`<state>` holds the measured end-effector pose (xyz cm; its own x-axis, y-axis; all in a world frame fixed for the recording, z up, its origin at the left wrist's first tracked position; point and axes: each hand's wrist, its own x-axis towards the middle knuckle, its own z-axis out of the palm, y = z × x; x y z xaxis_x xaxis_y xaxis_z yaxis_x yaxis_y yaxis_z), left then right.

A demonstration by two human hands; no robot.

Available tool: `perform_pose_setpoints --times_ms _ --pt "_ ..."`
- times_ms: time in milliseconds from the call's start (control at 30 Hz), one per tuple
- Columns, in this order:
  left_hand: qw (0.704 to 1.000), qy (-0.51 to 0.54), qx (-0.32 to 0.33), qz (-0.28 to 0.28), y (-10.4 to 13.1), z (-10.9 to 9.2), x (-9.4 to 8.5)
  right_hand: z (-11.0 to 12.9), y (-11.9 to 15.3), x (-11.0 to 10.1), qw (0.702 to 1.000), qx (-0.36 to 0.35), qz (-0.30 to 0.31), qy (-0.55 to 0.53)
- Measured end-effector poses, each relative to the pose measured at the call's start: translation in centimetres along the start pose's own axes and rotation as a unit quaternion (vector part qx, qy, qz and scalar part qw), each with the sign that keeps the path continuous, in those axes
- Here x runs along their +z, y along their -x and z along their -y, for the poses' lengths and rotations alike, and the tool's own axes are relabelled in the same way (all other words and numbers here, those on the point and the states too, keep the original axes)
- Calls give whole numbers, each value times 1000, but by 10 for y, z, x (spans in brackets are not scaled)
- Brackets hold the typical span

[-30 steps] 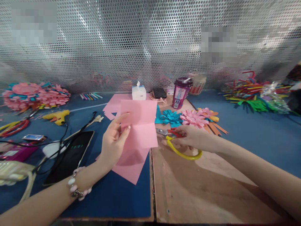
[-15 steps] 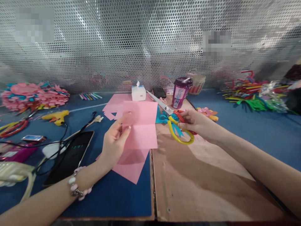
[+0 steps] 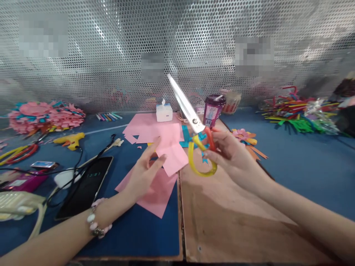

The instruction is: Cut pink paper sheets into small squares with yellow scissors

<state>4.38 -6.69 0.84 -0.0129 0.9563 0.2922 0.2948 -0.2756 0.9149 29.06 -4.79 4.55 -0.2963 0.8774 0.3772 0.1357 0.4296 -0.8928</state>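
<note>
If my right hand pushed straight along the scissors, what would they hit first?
Probably the perforated metal wall; the scissors in your right hand point up toward it, though depth is hard to judge.

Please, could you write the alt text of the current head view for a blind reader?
The right hand holds up scissors with red and yellow handles, while the left hand holds a creased pink paper above a cluttered table, before a perforated metal wall.
</note>
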Motion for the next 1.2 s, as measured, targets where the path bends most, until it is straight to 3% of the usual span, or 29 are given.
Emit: perform_pose_setpoints --times_ms 133,233,300,400,500,633,767,867,967,1200 --pt "989 -54 99 92 19 -10 9 17 31 26 994 -5 106 -41" --pt "970 -123 166 126 29 -16 16 23 44 35 990 -5 142 -15" --pt "964 -159 165 137 30 -16 19 23 46 36 988 -4 154 3" --pt "970 -167 141 108 27 -10 20 19 43 36 985 -11 171 -3" --pt "967 -202 127 90 23 -4 19 13 38 34 990 -19 129 56" --pt "964 -213 103 120 22 -4 15 7 26 25 979 2 87 183" --pt "959 -214 105 152 26 -7 13 1 12 14 956 -81 -8 284" --pt "957 -216 92 169 29 -7 13 -2 11 12 938 -103 9 332" --pt "956 -217 79 179 32 -7 14 -6 17 19 933 -77 35 349" --pt "951 -251 123 134 39 -11 18 -7 29 46 944 -48 -15 326"
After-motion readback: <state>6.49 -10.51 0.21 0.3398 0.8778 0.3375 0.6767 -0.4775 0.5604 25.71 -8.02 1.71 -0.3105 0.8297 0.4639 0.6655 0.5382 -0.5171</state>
